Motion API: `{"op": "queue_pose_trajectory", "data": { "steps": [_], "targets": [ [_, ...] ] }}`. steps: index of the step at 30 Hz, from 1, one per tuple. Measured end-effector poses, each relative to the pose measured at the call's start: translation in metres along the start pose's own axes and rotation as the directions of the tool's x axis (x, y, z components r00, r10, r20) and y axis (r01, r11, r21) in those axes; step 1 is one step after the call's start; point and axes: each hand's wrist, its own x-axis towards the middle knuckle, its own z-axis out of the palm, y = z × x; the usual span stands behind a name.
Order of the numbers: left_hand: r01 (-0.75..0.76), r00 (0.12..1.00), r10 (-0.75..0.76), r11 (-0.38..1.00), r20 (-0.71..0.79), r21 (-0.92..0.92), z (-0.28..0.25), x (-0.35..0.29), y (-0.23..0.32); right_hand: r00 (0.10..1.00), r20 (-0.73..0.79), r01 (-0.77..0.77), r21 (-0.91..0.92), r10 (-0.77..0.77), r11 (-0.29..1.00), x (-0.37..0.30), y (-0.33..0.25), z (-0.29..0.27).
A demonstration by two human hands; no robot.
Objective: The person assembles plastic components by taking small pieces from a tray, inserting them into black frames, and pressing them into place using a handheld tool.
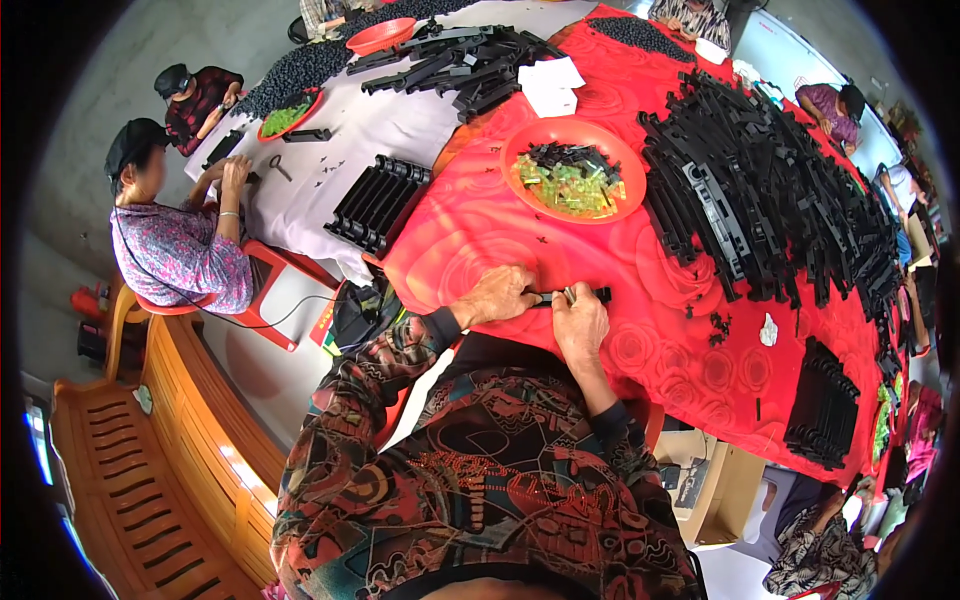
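Observation:
My left hand [502, 295] pinches one end of a slim black plastic part [604, 294] at the near edge of the red tablecloth [470, 240]. My right hand [580, 322] is closed around the same part farther right, and its fingers hide the middle of it. A small light-coloured piece shows at the right fingertips; I cannot make out what it is. Beyond my hands stands an orange-red bowl [634, 198] with small yellow-green pieces and black pieces in it. Several small black bits [720, 328] lie on the cloth to the right.
A large heap of long black plastic parts [770, 180] covers the right side. Neat black stacks lie at left [378, 205] and right [825, 405]. A white box [550, 88] stands behind the bowl. A co-worker [185, 230] sits at left, near a wooden bench [150, 480].

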Motion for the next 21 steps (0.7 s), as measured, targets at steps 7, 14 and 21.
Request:
{"op": "queue_pose_trajectory", "data": {
  "steps": [7,14,21],
  "targets": [
    [0.007,0.943,0.016,0.998,-0.331,0.069,0.008,-0.009,0.010,1.000,-0.002,-0.004,-0.055,0.004,0.998,0.014,-0.002,0.009],
    [-0.324,0.782,0.531,0.794,-0.326,0.515,0.031,-0.041,0.008,1.000,-0.002,0.030,-0.042,-0.030,0.999,0.013,0.001,0.010],
    [-0.210,0.837,0.458,0.775,-0.301,0.596,0.043,-0.046,0.008,1.000,-0.001,0.021,-0.055,-0.021,0.998,0.010,0.004,0.011]
  ]
}}
